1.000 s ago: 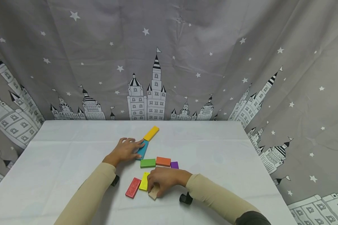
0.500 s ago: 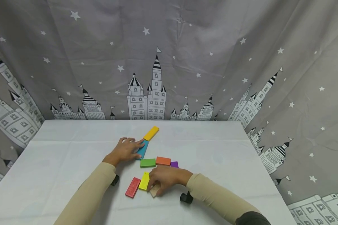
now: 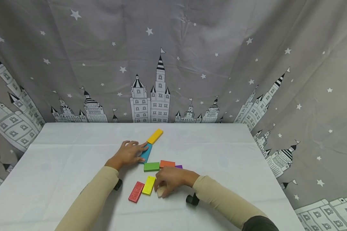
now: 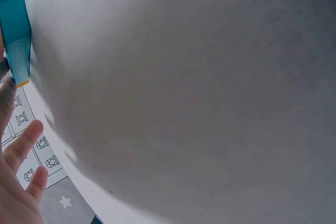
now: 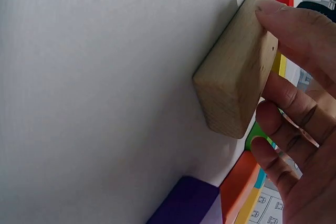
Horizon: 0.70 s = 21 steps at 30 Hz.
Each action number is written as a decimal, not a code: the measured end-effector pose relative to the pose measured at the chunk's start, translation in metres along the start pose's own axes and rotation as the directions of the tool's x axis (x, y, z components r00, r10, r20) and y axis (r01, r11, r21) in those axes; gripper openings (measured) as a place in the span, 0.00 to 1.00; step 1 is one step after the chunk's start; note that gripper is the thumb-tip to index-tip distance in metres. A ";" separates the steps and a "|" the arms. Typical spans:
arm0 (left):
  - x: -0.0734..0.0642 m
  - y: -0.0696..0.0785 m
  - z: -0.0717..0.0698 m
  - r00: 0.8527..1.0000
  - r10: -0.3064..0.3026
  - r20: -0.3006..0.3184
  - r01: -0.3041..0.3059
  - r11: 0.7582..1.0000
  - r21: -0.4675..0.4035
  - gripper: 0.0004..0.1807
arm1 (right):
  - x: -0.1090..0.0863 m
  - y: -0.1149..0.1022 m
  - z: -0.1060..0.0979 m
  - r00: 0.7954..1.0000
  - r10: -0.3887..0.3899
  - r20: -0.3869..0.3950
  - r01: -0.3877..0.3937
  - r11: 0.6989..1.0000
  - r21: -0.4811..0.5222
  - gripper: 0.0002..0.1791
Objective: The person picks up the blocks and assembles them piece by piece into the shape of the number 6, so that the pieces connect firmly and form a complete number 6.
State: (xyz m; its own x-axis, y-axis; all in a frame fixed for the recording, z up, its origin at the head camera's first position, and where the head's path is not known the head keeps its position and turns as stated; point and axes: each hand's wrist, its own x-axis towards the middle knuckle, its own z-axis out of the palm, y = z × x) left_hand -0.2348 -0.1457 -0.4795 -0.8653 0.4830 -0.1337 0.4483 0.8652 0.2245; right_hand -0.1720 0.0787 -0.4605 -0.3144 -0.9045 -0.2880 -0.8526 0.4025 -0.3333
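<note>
Near the table's middle, my left hand (image 3: 128,154) holds a blue block (image 3: 146,153), thumb toward its near end and fingertips toward its far end. In the left wrist view, two fingertips (image 4: 7,85) meet the blue block (image 4: 16,30) while the other fingers stick out free. My right hand (image 3: 173,181) pinches a plain wooden block (image 3: 161,191), which the hand partly covers in the head view. The right wrist view shows the thumb at one end of the wooden block (image 5: 233,72) and fingers along its far side. A yellow block (image 3: 148,185) lies just left of it.
A red block (image 3: 136,192) leans diagonally beside the yellow one. Behind them run a green block (image 3: 151,166), an orange block (image 3: 167,164) and a purple block (image 3: 178,166) in a row. An amber-yellow block (image 3: 155,136) meets the blue block's far end. A patterned grey curtain (image 3: 214,77) hangs behind.
My right hand has slid the wooden block slightly right and away from me, opening a small gap beside the yellow block. The left hand stays on the blue block.
</note>
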 end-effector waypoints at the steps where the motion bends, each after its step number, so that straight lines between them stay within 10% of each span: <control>1: 0.000 0.000 0.000 1.000 -0.001 0.000 0.001 1.000 -0.002 0.37 | 0.000 0.001 0.000 1.000 0.008 0.002 -0.008 1.000 0.000 0.15; 21: 0.000 -0.003 -0.002 1.000 0.005 0.000 -0.005 1.000 0.003 0.36 | -0.012 0.012 -0.005 0.998 0.046 -0.048 -0.047 0.999 -0.020 0.15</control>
State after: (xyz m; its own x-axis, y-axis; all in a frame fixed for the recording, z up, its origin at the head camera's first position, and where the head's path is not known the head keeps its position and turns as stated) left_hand -0.2366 -0.1481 -0.4782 -0.8629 0.4877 -0.1323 0.4536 0.8630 0.2222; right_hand -0.1801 0.0939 -0.4568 -0.3729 -0.8909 -0.2593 -0.8450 0.4415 -0.3018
